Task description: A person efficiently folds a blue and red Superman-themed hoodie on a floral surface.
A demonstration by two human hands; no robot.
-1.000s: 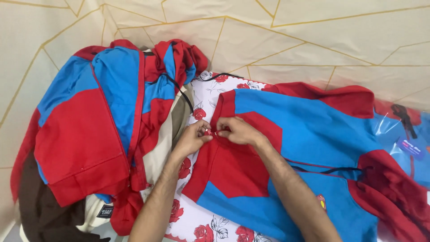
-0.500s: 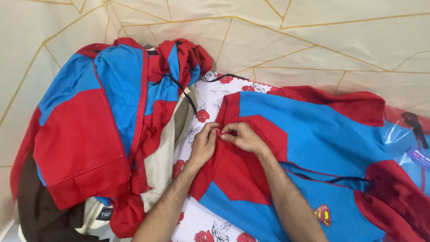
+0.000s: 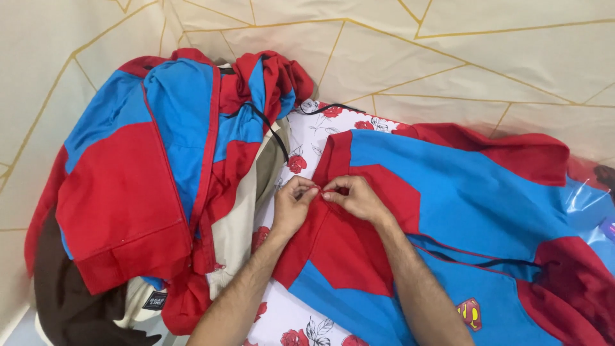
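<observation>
A red and blue hooded jacket (image 3: 461, 211) lies spread flat on a white sheet with red roses (image 3: 307, 138). My left hand (image 3: 293, 204) and my right hand (image 3: 353, 197) meet at the jacket's red left edge, fingertips pinched together on the fabric there. Both forearms reach in from the bottom of the view. A black drawstring (image 3: 487, 261) runs across the jacket's blue front, and a small shield emblem (image 3: 469, 314) shows near the bottom.
A heap of similar red and blue jackets (image 3: 147, 173) lies to the left, over beige and brown cloth (image 3: 70, 307). A cream wall with gold lines (image 3: 448, 57) stands behind. Clear plastic wrapping (image 3: 586, 198) sits at the right edge.
Both hands stay pinched on the jacket's red edge; the view has shifted slightly, so the jacket and hands sit a little lower in the picture.
</observation>
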